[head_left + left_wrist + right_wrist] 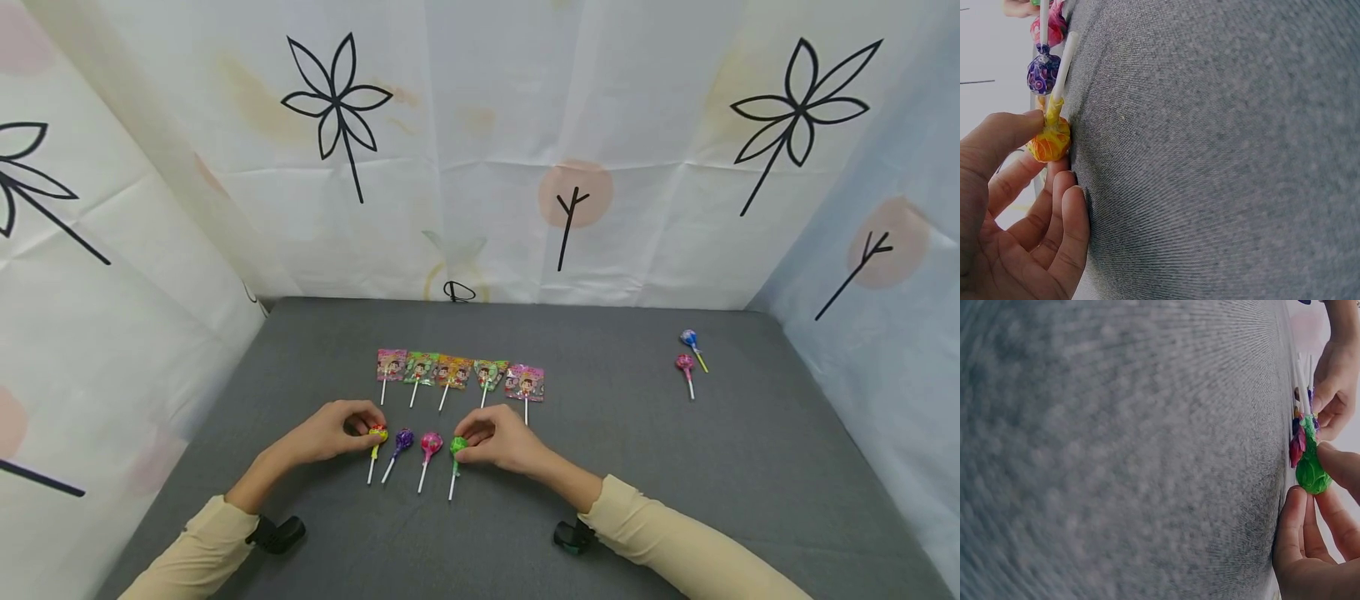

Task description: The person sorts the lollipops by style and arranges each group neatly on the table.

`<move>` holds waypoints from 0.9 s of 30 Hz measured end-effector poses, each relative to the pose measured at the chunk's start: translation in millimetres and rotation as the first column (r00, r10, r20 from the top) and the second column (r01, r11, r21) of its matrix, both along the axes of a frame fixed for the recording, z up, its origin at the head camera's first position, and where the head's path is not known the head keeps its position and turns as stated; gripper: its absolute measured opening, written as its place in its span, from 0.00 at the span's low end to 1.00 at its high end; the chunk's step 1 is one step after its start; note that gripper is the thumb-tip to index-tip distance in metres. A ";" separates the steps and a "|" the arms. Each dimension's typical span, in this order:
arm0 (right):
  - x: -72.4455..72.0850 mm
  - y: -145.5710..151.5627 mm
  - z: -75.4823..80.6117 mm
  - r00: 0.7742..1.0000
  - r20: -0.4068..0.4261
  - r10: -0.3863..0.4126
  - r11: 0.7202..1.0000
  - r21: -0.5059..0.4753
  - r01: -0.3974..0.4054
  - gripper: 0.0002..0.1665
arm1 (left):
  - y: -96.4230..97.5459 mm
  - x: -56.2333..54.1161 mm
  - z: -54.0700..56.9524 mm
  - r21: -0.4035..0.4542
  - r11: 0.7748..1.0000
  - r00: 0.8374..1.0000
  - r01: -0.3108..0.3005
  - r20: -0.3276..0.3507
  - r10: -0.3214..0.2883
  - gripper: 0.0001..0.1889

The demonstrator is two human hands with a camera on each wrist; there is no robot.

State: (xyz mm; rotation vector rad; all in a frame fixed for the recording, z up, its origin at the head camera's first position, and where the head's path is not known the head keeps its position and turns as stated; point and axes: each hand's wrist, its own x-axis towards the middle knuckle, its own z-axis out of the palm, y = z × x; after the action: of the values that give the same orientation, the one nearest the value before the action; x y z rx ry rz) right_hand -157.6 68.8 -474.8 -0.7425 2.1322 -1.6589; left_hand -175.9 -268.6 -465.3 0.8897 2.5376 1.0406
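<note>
My left hand (335,431) pinches the head of a yellow-orange lollipop (1050,142) between thumb and fingers; its white stick points toward me. To the right, my right hand (504,439) holds a green lollipop (1314,470) by its wrapped head. Between the two hands lie a purple lollipop (404,439) and a pink lollipop (431,445), making one row with the held ones. Just behind them runs a row of several flat-packed lollipops, among them a pink packet (391,365) at the left end and another pink packet (524,383) at the right end, partly behind my right hand.
At the far right of the grey table (712,483) lie a blue lollipop (689,337) and a second pink lollipop (685,362). A white printed cloth (480,100) hangs behind the table and along both sides.
</note>
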 end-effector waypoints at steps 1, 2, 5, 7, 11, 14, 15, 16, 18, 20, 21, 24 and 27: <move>0.0 -0.2 0.0 1.000 0.000 -0.003 1.000 0.002 0.003 0.12 | 0.1 -0.2 0.0 0.002 1.000 1.000 0.002 0.000 -0.002 0.08; 0.0 -0.5 0.0 1.000 0.001 -0.007 1.000 0.006 0.007 0.13 | 0.2 -0.4 0.1 0.003 1.000 1.000 0.004 0.002 -0.004 0.08; 0.6 -1.5 0.8 1.000 -0.010 -0.014 1.000 0.010 0.014 0.13 | 0.4 -0.5 0.0 0.003 1.000 1.000 0.003 0.000 -0.003 0.07; 1.3 -2.3 1.4 1.000 -0.019 -0.019 1.000 0.017 0.020 0.13 | 0.1 -0.5 -0.4 -0.001 1.000 1.000 0.000 -0.003 0.000 0.07; 1.8 -3.6 2.0 0.999 -0.027 -0.033 0.999 0.042 0.034 0.13 | -0.2 -0.5 -1.9 -0.006 1.000 1.000 -0.005 -0.012 0.005 0.07; 1.8 -4.0 1.8 0.999 -0.033 -0.043 0.997 0.059 0.045 0.12 | 0.0 -0.5 -1.6 -0.001 1.000 1.000 0.000 -0.016 0.000 0.07; 1.8 -4.1 1.7 0.998 -0.037 -0.046 0.997 0.067 0.048 0.12 | 0.0 -0.4 -1.4 0.000 1.000 1.000 0.000 -0.015 0.000 0.07; 1.7 -4.2 1.6 0.998 -0.044 -0.048 0.996 0.074 0.051 0.12 | 0.0 -0.5 -1.5 0.002 1.000 1.000 0.002 -0.014 -0.002 0.07; 1.7 -4.5 1.9 0.997 -0.057 -0.051 0.994 0.092 0.056 0.12 | -0.1 -0.5 -1.5 0.004 1.000 1.000 0.002 -0.012 -0.002 0.07; 1.9 -4.9 2.6 0.996 -0.069 -0.053 0.992 0.110 0.061 0.11 | -0.1 -0.2 -1.7 0.003 1.000 1.000 -0.002 -0.015 0.002 0.07; 2.0 -5.2 3.1 0.996 -0.075 -0.055 0.991 0.120 0.064 0.11 | 0.0 0.0 -1.8 0.002 1.000 1.000 -0.004 -0.016 0.004 0.07; 2.1 -5.8 4.5 0.995 -0.079 -0.060 0.988 0.139 0.071 0.11 | 0.1 0.4 -1.1 0.003 1.000 1.000 -0.006 -0.019 0.006 0.06; 2.2 -5.8 4.8 0.995 -0.075 -0.066 0.985 0.152 0.077 0.11 | 0.6 0.5 0.2 0.004 1.000 1.000 -0.002 -0.018 0.002 0.07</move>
State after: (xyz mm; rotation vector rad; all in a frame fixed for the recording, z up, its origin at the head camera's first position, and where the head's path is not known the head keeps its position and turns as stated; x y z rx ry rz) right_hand -155.4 63.0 -470.0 -0.6943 2.3309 -1.5002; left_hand -175.4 -268.1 -465.1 0.9013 2.5524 1.0436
